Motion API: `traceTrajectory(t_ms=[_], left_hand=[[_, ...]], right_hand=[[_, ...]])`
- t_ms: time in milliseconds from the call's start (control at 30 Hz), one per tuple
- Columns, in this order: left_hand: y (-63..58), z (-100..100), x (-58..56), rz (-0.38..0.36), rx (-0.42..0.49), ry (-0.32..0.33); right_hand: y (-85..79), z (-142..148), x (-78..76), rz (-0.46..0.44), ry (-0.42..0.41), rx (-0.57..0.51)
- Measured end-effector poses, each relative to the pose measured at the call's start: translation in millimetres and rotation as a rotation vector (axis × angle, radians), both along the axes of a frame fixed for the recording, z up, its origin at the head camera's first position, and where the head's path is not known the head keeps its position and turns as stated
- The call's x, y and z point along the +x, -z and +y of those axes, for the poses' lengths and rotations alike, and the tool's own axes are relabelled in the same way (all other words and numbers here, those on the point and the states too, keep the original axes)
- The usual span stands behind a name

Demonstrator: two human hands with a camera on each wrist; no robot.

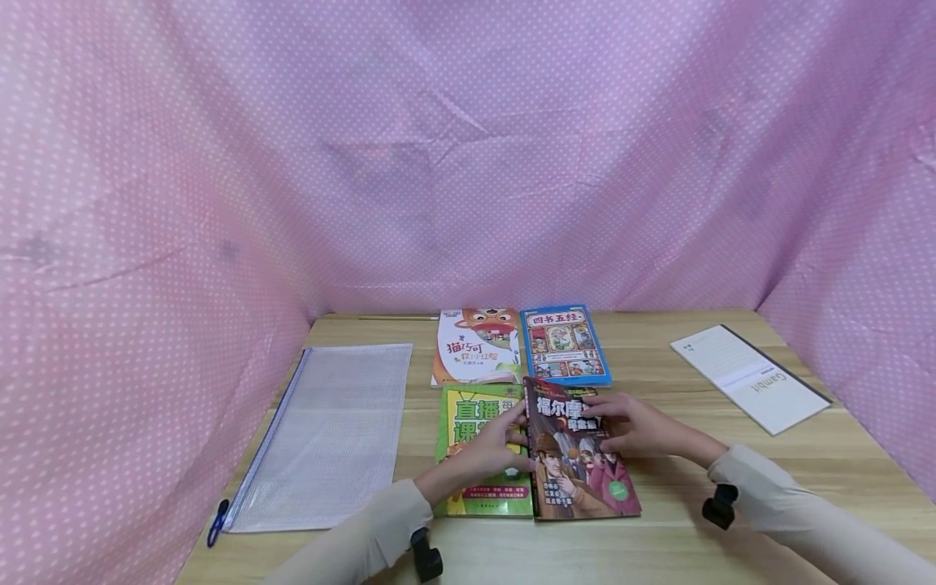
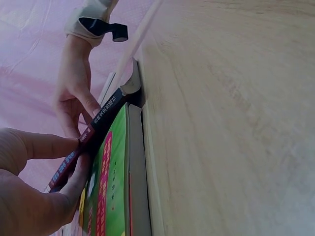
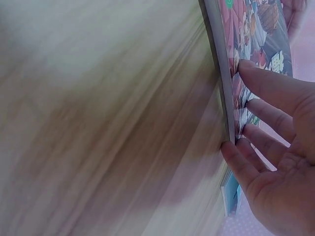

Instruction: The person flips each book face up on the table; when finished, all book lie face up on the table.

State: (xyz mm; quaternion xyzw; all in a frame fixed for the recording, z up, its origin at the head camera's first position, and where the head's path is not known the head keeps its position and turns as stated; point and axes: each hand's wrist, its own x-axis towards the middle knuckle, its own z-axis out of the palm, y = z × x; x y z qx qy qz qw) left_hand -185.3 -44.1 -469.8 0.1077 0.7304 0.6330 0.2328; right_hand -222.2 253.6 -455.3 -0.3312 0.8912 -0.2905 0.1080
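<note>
A dark comic-style book [image 1: 578, 479] with a detective on its cover lies beside a green book [image 1: 486, 505] on the table. My left hand [image 1: 497, 447] reaches across the green book and pinches the dark book's spine [image 2: 102, 119] between thumb and fingers. That spine is raised, tilted over the green cover in the left wrist view. On the dark book's right half rests my right hand [image 1: 636, 424]. Its fingers lie fairly straight over the cover, and in the right wrist view one fingertip [image 3: 228, 147] reaches the page edge.
Behind these lie a white book [image 1: 461, 333] with an orange cartoon animal and a blue book [image 1: 602, 370]. A mesh zip pouch [image 1: 332, 439] lies at left, its blue pull [image 1: 218, 524] near the table's edge. At right is a cream notebook [image 1: 775, 402]. Pink dotted cloth [image 1: 468, 162] surrounds the table.
</note>
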Motion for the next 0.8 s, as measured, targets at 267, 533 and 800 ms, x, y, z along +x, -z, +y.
traceTrajectory(t_ms=[267, 533, 800], left_hand=[[0.0, 6, -2.1, 0.023, -0.008, 0.015], [3.8, 11, -5.5, 0.018, -0.034, 0.016], [0.6, 15, -6.3, 0.006, -0.066, -0.010]], right_hand=[[0.3, 8, 1.0, 0.001, 0.010, 0.004], [1.8, 14, 1.0, -0.009, 0.025, 0.018], [-0.9, 17, 2.6, -0.016, 0.040, 0.022]])
